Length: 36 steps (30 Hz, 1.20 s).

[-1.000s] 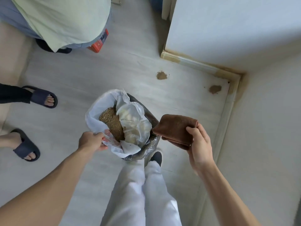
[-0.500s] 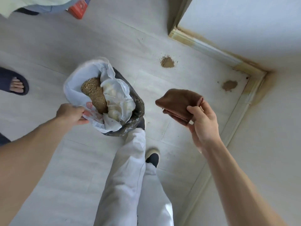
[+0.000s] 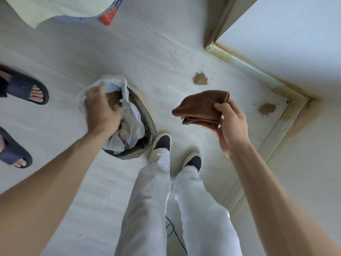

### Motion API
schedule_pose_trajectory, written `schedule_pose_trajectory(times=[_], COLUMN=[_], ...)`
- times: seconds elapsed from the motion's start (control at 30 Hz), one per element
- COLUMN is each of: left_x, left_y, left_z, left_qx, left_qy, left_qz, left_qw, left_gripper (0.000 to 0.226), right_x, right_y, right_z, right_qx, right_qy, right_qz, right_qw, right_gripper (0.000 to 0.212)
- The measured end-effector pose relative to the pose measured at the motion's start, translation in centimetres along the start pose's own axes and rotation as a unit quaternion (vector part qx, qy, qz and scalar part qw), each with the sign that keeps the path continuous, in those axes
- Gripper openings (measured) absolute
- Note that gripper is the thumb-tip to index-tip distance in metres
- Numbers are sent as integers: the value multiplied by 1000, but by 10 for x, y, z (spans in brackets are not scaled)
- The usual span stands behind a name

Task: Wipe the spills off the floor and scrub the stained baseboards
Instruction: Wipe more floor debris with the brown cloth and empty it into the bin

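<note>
My right hand [image 3: 230,124] holds a folded brown cloth [image 3: 201,109] above the pale floor. Two brown spills lie on the floor: one pile [image 3: 200,79] near the wall, and another [image 3: 266,108] in the corner. The baseboards [image 3: 245,66] along both walls carry yellow-brown stains, heaviest at the corner [image 3: 295,102]. My left hand [image 3: 102,111] is blurred and lies over the mouth of a white plastic bag [image 3: 132,122] with brown grit inside, its fingers curled over the plastic. The bag sits in a black bin bag [image 3: 147,126] beside my left foot.
My white-trousered legs and dark shoes [image 3: 162,143] stand just right of the bin bag. Another person's feet in dark slides [image 3: 24,89] are at the left edge. A pale green cloth and a red-labelled item [image 3: 108,14] are at the top. A thin black cable [image 3: 173,231] lies between my legs.
My left hand moved from the bag's edge to over its mouth, and the bag now sits lower beside my foot. My right hand still holds the cloth. The view shifted.
</note>
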<state>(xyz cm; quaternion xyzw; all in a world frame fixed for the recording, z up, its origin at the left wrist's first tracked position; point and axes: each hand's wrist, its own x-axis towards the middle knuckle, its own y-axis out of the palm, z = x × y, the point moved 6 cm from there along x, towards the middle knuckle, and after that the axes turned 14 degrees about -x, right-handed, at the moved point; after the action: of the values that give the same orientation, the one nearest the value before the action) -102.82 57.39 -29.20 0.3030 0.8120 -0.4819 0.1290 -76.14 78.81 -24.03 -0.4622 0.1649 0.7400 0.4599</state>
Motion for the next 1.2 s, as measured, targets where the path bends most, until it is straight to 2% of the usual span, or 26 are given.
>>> schedule_pose_trajectory(times=[0.07, 0.1, 0.17, 0.27, 0.37, 0.47, 0.53, 0.6, 0.7, 0.77, 0.9, 0.97, 1.1, 1.2], left_x=[-19, -30, -48, -57, -54, -52, -51, -50, -46, -39, -9, 3, 26, 38], left_y=[33, 50, 78, 115, 139, 159, 171, 182, 197, 202, 215, 223, 246, 263], left_z=[-69, -98, -142, -171, -177, -184, -188, -192, -197, -194, -179, -170, -150, -138], left_qx=[-75, -102, -129, -142, -168, -217, -209, -183, -156, -174, -274, -306, -358, -391], left_qy=[183, 234, 277, 272, 251, 203, 188, 188, 180, 146, 48, 12, -39, -70], left_qz=[111, 178, 278, 324, 299, 293, 276, 244, 207, 194, 143, 131, 124, 150], left_qw=[974, 950, 911, 895, 905, 909, 919, 934, 949, 954, 950, 943, 925, 905], left_gripper=[42, 38, 40, 53, 53, 49, 45, 36, 20, 22, 35, 33, 21, 17], right_x=[5, 9, 15, 28, 52, 74, 85, 96, 119, 131, 166, 184, 221, 246], right_y=[-5, -8, -12, -23, -32, -45, -51, -57, -69, -75, -99, -104, -92, -81], right_z=[8, 11, 15, 21, 20, 19, 18, 17, 6, 1, -9, -17, -44, -71], right_qx=[7, 7, 3, 9, 20, -21, -32, -33, -22, -22, -75, -77, -20, 36], right_qy=[-6, -11, -19, -26, -19, -34, -42, -48, -26, -10, -24, -42, -54, -11], right_qz=[-1, 0, 13, 38, 103, 175, 212, 228, 212, 203, 142, 104, 71, 67], right_qw=[1000, 1000, 1000, 999, 994, 984, 976, 972, 977, 979, 987, 991, 996, 997], right_gripper=[19, 18, 17, 17, 35, 53, 58, 54, 24, 8, 24, 26, 22, 24])
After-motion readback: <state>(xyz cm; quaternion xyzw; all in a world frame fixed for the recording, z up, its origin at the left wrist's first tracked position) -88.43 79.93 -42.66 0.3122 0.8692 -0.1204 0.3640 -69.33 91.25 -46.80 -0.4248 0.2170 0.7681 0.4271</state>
